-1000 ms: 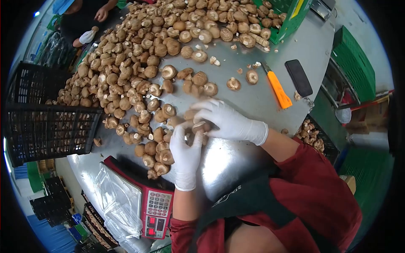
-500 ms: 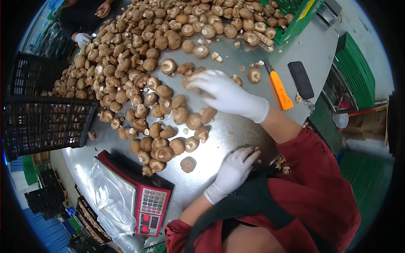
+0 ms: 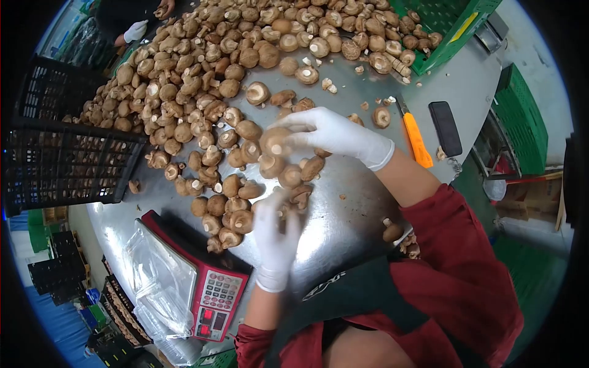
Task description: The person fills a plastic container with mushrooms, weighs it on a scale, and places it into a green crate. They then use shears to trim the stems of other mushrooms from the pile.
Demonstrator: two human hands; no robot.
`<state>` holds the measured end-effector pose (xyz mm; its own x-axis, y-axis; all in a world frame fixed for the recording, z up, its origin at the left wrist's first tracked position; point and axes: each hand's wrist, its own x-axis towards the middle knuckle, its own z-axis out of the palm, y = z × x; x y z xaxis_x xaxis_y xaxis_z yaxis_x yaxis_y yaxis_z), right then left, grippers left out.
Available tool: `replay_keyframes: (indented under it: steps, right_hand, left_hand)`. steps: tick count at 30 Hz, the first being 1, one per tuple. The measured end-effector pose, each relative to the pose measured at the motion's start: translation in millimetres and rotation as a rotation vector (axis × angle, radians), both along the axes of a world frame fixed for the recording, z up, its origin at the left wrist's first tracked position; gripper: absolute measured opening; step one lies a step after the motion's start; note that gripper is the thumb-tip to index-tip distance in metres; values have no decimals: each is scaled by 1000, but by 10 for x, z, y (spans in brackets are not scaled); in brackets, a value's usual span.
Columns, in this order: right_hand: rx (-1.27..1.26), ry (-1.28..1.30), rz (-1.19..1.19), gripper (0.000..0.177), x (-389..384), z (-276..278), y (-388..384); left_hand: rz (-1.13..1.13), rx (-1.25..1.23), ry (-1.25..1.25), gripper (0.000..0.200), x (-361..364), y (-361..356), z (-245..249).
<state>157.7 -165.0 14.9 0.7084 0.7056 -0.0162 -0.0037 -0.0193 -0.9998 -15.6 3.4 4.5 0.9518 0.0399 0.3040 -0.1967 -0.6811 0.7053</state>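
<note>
My right hand (image 3: 328,134), in a white glove, reaches in over the table with its fingertips closed on a brown shiitake mushroom (image 3: 275,142). The mushroom's pale stem end faces my fingers. Below it, my left hand (image 3: 275,236), also gloved and blurred by motion, is above the near mushrooms, its thumb and fingers apart. A loose cluster of mushrooms (image 3: 233,211) lies just left of it. Another mushroom (image 3: 391,230) is at the table's near edge, below my right forearm.
A large mushroom pile (image 3: 184,80) covers the far left. Black crates (image 3: 73,162) stand left; a red scale (image 3: 215,300) holds clear plastic trays (image 3: 159,276). An orange-handled knife (image 3: 417,138) and phone (image 3: 445,129) lie right. A green crate (image 3: 451,46) stands beyond; another person's gloved hand (image 3: 135,31) is far left.
My left hand has moved left and forward from the near table edge, where a mushroom now shows. My right hand has taken hold of a mushroom. The single mushroom near the scale is no longer visible.
</note>
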Motion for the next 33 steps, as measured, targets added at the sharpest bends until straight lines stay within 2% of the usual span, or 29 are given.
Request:
replay_keyframes:
  steps: [2,5,6,8,9,10,12,13,16,17,18,19,20,21,22,25,26,28,29,32,33]
  right_hand:
    - [14,66,-5,45,-42,-30,-99]
    - [4,111,-1,48,-133,-26,-183]
    - [16,51,8,49,-157,-40,-198]
    - [39,-67,19,50,-230,-88,-229]
    - [29,-9,-5,51,-328,-64,-223]
    - [-30,-50,-16,49,-390,-76,-251]
    - [-149,-133,-34,46,-474,-97,-308]
    - [-242,1,-72,37,-511,-12,-313]
    - [-355,-239,-136,32,-319,-3,-377]
    - [-380,-156,-220,31,-203,84,-395]
    - [-467,-218,-290,33,-60,210,-367]
    - [-311,-631,-389,31,221,-181,-325]
    - [-338,-752,-382,32,397,-320,-252]
    - [-363,-875,-375,33,543,-397,-160]
    - [-384,-999,-366,34,683,-461,-83]
    - [-429,-647,-62,43,1026,-582,68]
    - [-443,-554,-82,40,1126,-572,56]
    - [-152,-257,-82,37,1079,-466,-8]
    - [-109,-234,-73,37,1040,-428,-54]
    - [-23,-106,-62,39,884,-289,-236]
    - [-20,-22,-65,40,812,-184,-298]
  left_hand:
    - [96,-139,-41,43,187,48,68]
    - [125,-242,39,57,395,0,297]
    - [117,-253,21,60,452,-40,356]
    - [-44,-18,-78,63,520,-72,360]
    - [-128,98,-128,65,544,-94,358]
    - [-232,131,-54,64,513,-114,311]
    - [-273,108,-8,60,407,-201,218]
    - [-259,76,20,57,365,-237,208]
    - [-122,-67,89,53,210,-219,106]
    - [-122,-90,67,48,184,-144,76]
    - [-100,-147,69,41,147,-67,27]
    - [-32,-300,130,39,116,-18,16]
    - [37,-452,191,36,91,24,16]
    - [146,-738,398,37,69,56,95]
    - [128,-947,402,39,90,62,168]
    - [27,-1197,334,43,157,212,203]
    - [34,-1122,342,42,195,282,227]
    - [49,-975,362,41,285,380,273]
    - [128,-977,303,33,375,359,243]
    - [237,-900,336,11,696,385,332]
    - [184,-898,248,7,830,423,238]
